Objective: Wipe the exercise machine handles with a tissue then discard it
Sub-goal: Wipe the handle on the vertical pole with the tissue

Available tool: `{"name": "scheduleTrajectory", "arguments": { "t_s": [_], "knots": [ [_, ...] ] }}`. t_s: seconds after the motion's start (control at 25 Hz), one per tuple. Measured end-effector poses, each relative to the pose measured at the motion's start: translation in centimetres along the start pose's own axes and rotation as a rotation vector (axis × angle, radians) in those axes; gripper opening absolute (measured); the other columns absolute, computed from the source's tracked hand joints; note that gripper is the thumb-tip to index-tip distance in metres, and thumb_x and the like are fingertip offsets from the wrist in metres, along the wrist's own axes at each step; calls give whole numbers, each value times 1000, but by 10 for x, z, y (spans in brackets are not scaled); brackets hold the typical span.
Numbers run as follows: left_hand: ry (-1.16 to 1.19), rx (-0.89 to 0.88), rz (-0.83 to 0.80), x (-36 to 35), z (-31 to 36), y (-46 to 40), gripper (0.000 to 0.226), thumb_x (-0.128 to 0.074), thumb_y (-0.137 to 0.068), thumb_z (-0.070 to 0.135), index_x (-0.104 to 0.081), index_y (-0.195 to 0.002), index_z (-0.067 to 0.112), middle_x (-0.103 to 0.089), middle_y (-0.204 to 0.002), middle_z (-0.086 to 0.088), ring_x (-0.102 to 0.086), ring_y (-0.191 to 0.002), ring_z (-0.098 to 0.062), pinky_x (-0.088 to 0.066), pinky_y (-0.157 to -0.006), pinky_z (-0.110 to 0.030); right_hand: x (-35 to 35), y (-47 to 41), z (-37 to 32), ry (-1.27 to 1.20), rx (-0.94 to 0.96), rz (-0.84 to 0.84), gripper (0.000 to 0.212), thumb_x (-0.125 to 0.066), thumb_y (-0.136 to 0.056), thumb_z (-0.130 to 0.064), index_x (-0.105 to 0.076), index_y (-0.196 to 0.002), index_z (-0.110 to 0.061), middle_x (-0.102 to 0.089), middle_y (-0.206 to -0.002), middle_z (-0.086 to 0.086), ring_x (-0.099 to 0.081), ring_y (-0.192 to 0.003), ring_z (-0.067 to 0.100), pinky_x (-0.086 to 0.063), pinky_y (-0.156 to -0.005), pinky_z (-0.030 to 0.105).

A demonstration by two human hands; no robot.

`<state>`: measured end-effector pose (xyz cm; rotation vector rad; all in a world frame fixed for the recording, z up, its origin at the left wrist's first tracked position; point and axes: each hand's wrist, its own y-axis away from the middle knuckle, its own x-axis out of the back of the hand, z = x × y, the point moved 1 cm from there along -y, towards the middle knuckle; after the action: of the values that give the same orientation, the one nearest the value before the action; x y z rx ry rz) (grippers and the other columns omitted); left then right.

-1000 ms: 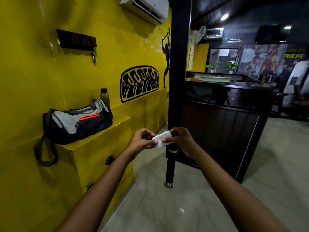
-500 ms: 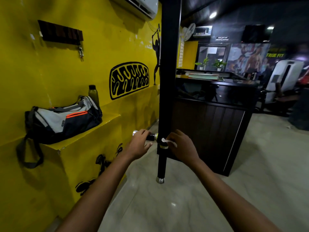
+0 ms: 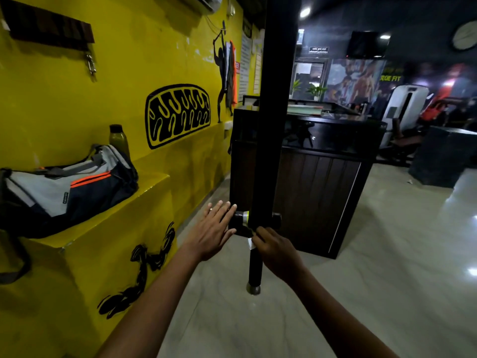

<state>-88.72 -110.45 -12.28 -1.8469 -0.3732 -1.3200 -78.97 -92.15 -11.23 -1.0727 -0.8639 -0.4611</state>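
Head view: left hand [image 3: 211,229] fingers straight, tips at left handle [image 3: 238,219] of black post [image 3: 268,151]. Right hand [image 3: 277,250] pinched white tissue [image 3: 249,243] against post below handle.

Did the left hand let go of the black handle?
Yes. The left hand, which gripped the handle before, is now open, its straight fingers by the handle's end, left of the black post.

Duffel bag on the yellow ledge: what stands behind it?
Behind the duffel bag a dark green bottle with a black cap stands against the yellow wall. Only its upper part shows; the bag covers its base.
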Motion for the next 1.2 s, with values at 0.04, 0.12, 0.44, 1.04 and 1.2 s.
{"name": "scheduleTrajectory", "arguments": {
  "t_s": [0.04, 0.12, 0.44, 1.04, 1.2],
  "knots": [
    [-4, -7, 9, -2, -2, -2, 64, -18, -99, 51, -22, -150, 12, -34, -152, -11, -27, -143, -26, -8, -119, -41, -2, 0, -1, 14, -10, 3, 27, -83, -56, -8, -62, -71, -14, -60, -77, 2, -59, -64, 15, -40, -44, 17],
    [-27, -24, 27, -5, -6, -3, 63, -22, -99, 49, -27, -148, 10, -40, -148, -12, -34, -139, -27, -9, -118, -43, -11, 1, -5, 36, -33, 9, 27, -83, -56, -8, -60, -70, -13, -59, -77, 3, -59, -65, 17, -39, -42, 20],
    [-58, 29, 60, -11, 2, 2, 65, -26, -98, 49, -25, -148, 7, -38, -149, -14, -30, -141, -30, -11, -119, -43, -24, 7, 3, 13, -7, -23, 12, -77, -72, -12, -65, -71, -11, -62, -87, 5, -61, -77, 20, -48, -53, 22],
    [-72, 41, 57, -17, 5, 4, 73, -19, -96, 56, -5, -152, 11, -20, -156, -18, -16, -145, -32, -9, -119, -44, -32, 13, -9, -64, -29, -36, 25, -83, -58, -5, -62, -71, -9, -60, -81, 7, -59, -71, 22, -45, -48, 24],
    [-68, 27, 61, -17, 5, 5, 73, -24, -96, 55, -7, -152, 12, -22, -155, -18, -17, -145, -33, -11, -119, -44, -15, 1, -3, 15, -45, 72, 15, -76, -68, -5, -65, -77, -10, -60, -83, 5, -58, -73, 19, -42, -50, 20]
  ]
}}
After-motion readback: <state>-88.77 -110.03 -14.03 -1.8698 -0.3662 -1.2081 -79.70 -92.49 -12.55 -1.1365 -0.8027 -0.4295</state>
